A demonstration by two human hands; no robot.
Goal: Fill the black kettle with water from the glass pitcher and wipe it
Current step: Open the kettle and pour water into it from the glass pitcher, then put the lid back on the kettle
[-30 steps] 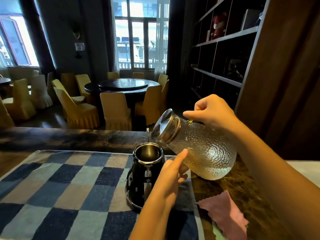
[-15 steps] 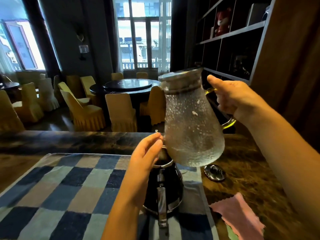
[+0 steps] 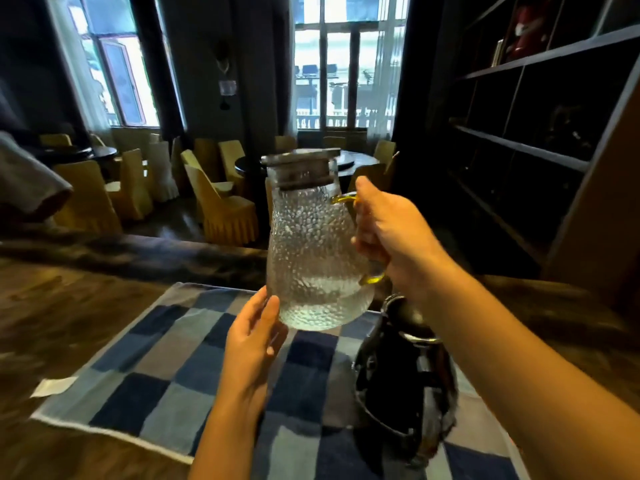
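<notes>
The pitcher [image 3: 311,244] hangs upright above the mat [image 3: 156,375], which lies on the table [image 3: 69,306]. The right hand [image 3: 391,233] grips its handle on the right; the left hand [image 3: 256,334] touches its lower left side. The kettle [image 3: 405,375] stands on the mat, below and right of the pitcher, under the right forearm. Behind the table stand chairs [image 3: 221,209].

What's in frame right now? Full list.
counter: 1, dark wood, foreground
checked towel: 1, blue-grey, on counter
glass pitcher: 1, clear dimpled, metal lid, held upright above towel, some water inside
black kettle: 1, black, on towel, below-right of pitcher
covered chairs: several, yellow, room behind
shelving: 1, dark, right wall
windows: 2, bright, far wall
left hand: touches pitcher's lower side
right hand: grips pitcher's handle
</notes>
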